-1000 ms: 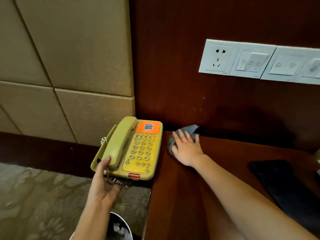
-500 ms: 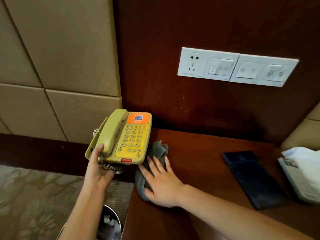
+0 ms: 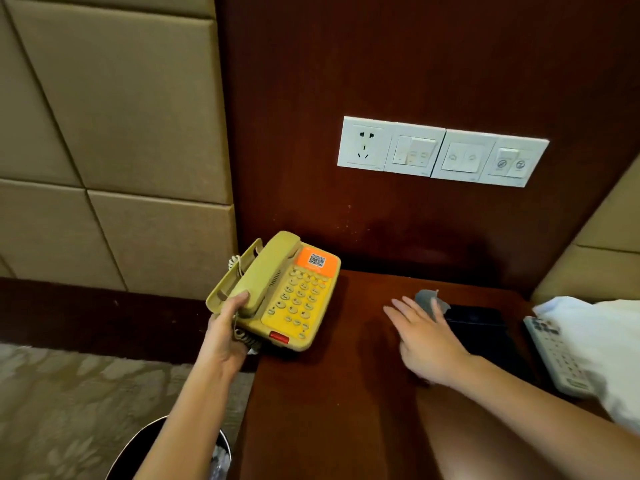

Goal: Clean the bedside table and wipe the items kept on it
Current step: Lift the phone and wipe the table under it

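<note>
A yellow telephone [image 3: 294, 296] with an orange QR sticker is held tilted at the left rear corner of the dark wooden bedside table [image 3: 329, 393]. My left hand [image 3: 227, 336] grips its handset side from below, partly off the table's edge. My right hand [image 3: 427, 337] lies flat, fingers spread, pressing a grey cloth [image 3: 426, 299] onto the table top. Only the cloth's far end shows past the fingers. The cloth touches the near corner of a black flat case [image 3: 485, 336].
A white remote [image 3: 557, 355] rests on white bedding [image 3: 602, 348] at the right. A white socket and switch panel [image 3: 441, 150] is on the wood wall behind. A black waste bin [image 3: 145, 452] stands on the carpet below the table's left edge.
My right hand slid the cloth from the table's left rear corner forward, then across to the right up to the black case. The phone stays lifted in my left hand.
</note>
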`<state>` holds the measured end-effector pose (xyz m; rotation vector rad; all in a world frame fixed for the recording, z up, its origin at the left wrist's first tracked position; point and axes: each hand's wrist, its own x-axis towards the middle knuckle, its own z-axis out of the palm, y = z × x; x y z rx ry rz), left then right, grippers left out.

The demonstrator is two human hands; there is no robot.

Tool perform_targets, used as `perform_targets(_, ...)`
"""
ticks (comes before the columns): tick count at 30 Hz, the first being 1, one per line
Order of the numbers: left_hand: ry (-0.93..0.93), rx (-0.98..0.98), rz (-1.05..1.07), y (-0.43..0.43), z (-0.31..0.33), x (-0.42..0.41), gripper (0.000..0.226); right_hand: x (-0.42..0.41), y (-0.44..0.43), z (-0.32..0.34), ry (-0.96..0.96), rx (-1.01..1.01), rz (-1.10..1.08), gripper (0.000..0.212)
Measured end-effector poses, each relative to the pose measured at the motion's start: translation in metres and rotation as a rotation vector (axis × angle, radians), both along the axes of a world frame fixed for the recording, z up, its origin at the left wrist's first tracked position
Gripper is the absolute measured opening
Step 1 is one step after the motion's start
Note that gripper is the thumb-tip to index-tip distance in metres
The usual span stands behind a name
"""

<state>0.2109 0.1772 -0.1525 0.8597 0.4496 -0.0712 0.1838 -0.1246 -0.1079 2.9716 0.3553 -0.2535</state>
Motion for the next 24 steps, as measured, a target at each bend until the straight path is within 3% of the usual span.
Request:
perform_targets(3, 0.004, 0.012, 0.003, -0.002, -0.001, 0.003, 0.079, 0.013, 0.052, -0.001, -0.125, 0.557, -0.15, 0.047)
perform_targets(6, -0.026, 0.028, 0.024, -0.003, -0.007, 0.006, 0.077, 0.03, 0.103, -0.015, 0.221, 1.225, -0.621, 0.04)
perform_targets(9, -0.075, 0.068, 0.0, -0.004, -0.015, 0.01, 0.091, 0.044, 0.13, -0.029, 0.43, 1.576, -0.831, 0.038)
perform_targets(12, -0.085, 0.118, -0.016, -0.004, -0.021, 0.014, 0.084, 0.051, 0.135, -0.032, 0.364, 1.652, -0.896, 0.029)
perform_targets(14, -0.064, 0.189, -0.04, -0.006, -0.023, 0.016, 0.1, 0.055, 0.13, -0.028, 0.312, 1.647, -0.906, 0.023)
perform_targets(16, -0.035, 0.324, -0.111, -0.011, -0.022, 0.017, 0.112, 0.061, 0.119, -0.026, 0.255, 1.625, -0.899, 0.019)
perform_targets(19, -0.031, 0.533, -0.224, -0.023, -0.019, 0.015, 0.082, 0.064, 0.098, -0.023, 0.205, 1.579, -0.89, 0.021)
perform_targets(22, 0.008, 0.751, -0.264, -0.033, -0.021, 0.017, 0.102, 0.06, 0.078, -0.025, 0.178, 1.508, -0.866, 0.02)
perform_targets(24, 0.042, 0.912, -0.27, -0.038, -0.02, 0.018, 0.103, 0.061, 0.068, -0.029, 0.162, 1.438, -0.837, 0.024)
